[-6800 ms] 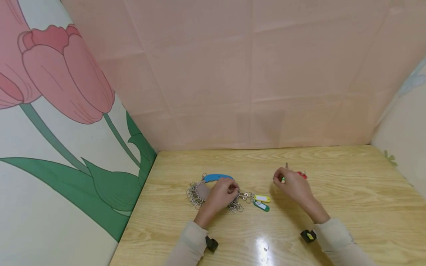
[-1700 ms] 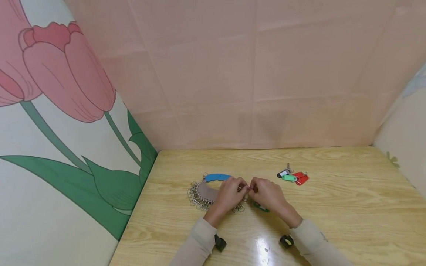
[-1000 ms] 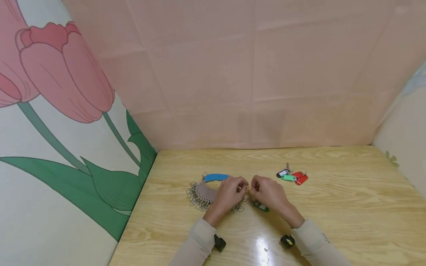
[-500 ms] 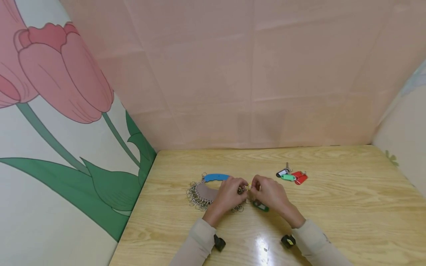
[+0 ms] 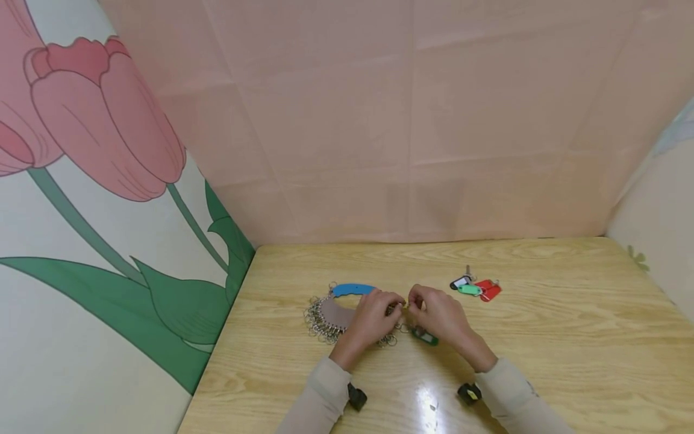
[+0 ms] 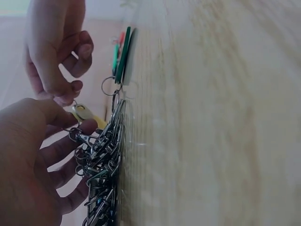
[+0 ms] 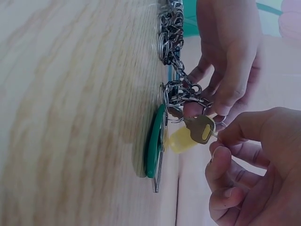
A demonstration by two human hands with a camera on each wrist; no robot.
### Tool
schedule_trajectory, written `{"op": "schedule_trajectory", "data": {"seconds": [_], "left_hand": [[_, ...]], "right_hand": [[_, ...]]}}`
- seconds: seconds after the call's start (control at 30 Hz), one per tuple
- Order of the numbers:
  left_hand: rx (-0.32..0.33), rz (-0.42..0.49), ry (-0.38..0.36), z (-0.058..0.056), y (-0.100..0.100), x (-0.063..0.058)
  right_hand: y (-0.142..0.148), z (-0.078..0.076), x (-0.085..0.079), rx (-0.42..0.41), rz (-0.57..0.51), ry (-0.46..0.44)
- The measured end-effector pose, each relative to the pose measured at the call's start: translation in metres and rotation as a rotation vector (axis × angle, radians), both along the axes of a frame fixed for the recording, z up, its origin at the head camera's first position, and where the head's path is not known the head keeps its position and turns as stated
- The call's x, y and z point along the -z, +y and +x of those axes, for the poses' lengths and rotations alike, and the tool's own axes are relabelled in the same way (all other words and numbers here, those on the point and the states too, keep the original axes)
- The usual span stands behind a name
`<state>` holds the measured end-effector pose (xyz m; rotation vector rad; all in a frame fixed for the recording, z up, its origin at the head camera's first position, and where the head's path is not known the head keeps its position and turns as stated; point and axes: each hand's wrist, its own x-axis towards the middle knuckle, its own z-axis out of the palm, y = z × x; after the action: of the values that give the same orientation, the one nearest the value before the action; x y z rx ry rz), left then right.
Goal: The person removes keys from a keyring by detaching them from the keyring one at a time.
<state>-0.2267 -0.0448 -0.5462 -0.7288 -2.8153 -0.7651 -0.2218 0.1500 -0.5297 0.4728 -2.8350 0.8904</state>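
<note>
My left hand (image 5: pixel 374 313) pinches a small metal split ring (image 6: pixel 73 128) at the end of a metal key holder (image 5: pixel 336 313) with a blue grip (image 5: pixel 353 290). Close by on the right, my right hand (image 5: pixel 441 313) pinches a thin wire ring that passes through the hole of a brass-coloured key (image 7: pixel 200 128). Between both hands hangs a yellow key tag (image 7: pixel 182 140), partly behind the key. Just below my right hand, a green key tag (image 5: pixel 425 336) lies on the table, joined to a ring of the holder. The fingers partly hide how the rings link.
Farther right on the wooden table (image 5: pixel 569 337) lie a black key tag (image 5: pixel 461 282), a light green tag (image 5: pixel 469 290) and red tags (image 5: pixel 490 290), with a key (image 5: pixel 468 270) behind them. Many clasps and rings (image 5: pixel 320 322) fringe the holder. A pink-covered wall (image 5: pixel 406 150) closes the back.
My right hand has come left from the tag pile to meet my left hand. The yellow tag has been lifted off the table. Within the last second, only the fingertips shift slightly.
</note>
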Motion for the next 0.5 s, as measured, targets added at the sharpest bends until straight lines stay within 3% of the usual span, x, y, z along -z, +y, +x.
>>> {"op": "schedule_trajectory", "data": {"seconds": [0.3,0.5], "left_hand": [[0.011,0.029,-0.001,-0.0025,-0.0012,0.0027],[0.02,0.046,0.022,-0.0034,-0.0021,0.0035]], "right_hand": [[-0.0017,-0.0019,0.0017,0.003,-0.003,-0.001],[-0.003,-0.0032,0.0029,-0.036,0.005,0.064]]}}
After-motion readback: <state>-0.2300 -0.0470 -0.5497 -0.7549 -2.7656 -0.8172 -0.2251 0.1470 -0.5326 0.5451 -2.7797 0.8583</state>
